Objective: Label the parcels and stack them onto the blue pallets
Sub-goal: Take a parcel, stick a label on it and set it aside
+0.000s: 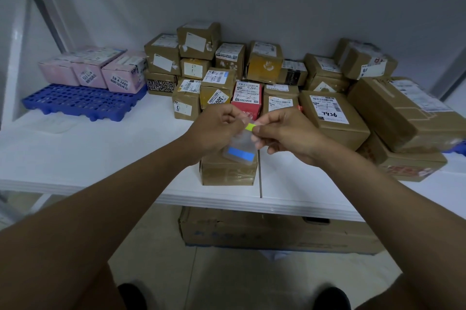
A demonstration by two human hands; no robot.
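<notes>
Brown parcel [228, 172] sits at front edge of white worktop [88, 158], taped, top partly hidden by hands. Above it a clear label sheet [239, 149] w/ a blue strip, held up in the air. Left hand [214, 128] fingers [230, 114] closed on sheet's top edge; right hand [285, 135] fingers [259, 130] pinched narrow on a yellow-green sticker [249, 126] at sheet's top corner. Three pink boxes [100, 71] on blue pallet [80, 101], far left. Parcel pile [277, 77] behind.

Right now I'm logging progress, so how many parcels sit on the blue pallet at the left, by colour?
Pink parcels on the blue pallet: 3
Brown parcels on it: 0
Total: 3
</notes>
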